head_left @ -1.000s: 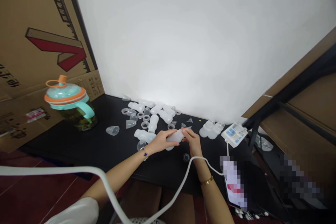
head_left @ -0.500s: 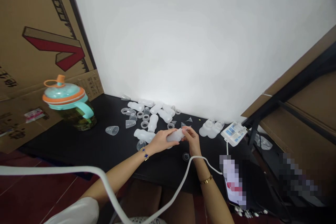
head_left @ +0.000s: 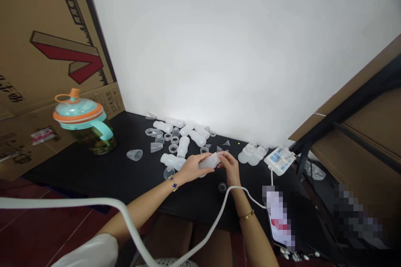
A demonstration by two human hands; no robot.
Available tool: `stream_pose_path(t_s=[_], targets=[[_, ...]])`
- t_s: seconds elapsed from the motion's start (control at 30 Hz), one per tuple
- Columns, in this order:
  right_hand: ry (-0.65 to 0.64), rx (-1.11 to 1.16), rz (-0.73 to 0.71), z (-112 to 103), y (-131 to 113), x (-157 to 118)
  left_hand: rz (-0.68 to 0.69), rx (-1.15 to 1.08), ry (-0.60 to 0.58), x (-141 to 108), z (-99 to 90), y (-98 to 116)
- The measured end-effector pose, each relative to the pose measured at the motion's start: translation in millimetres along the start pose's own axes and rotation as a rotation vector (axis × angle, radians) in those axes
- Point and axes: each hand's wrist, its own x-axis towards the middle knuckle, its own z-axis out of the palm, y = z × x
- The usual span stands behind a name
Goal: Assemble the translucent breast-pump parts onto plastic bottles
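My left hand (head_left: 194, 168) and my right hand (head_left: 230, 168) both grip a frosted translucent plastic bottle (head_left: 209, 160) lying on its side above the black table (head_left: 94, 167). The left hand wraps its body, and the right fingers pinch its far end. Its narrow end is partly hidden by those fingers. Just beyond my hands lie several loose frosted bottles (head_left: 183, 146), clear plastic cups (head_left: 134, 155) and small plastic rings (head_left: 173, 148). A small clear funnel-shaped piece (head_left: 226, 143) sits near my right fingertips.
A white cable (head_left: 219, 212) runs across my right wrist towards a white device (head_left: 280, 160). A jug with a turquoise and orange lid (head_left: 79, 116) stands at the left. Blurred objects lie lower right. Cardboard (head_left: 53, 50) and a white wall (head_left: 219, 50) rise behind.
The fingers of my right hand have shifted slightly at the bottle's end. The bottle stays in both hands, and the view has swayed a little.
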Motion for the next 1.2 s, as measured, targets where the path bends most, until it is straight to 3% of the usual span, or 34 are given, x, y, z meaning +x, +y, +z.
stream_pose_path(t_s=[0.5, 0.9, 1.2], targets=[[0.016, -0.156, -0.119, 0.9, -2.5, -0.4, 0.015, 0.111, 0.022, -0.1, -1.0, 1.0], [-0.01, -0.045, -0.012, 0.6, -2.4, -1.9, 0.013, -0.019, -0.04, -0.8, -3.9, 5.6], [0.002, -0.092, -0.057, -1.6, -1.4, -0.9, 0.031, -0.021, -0.024, 0.1, -3.0, 4.4]])
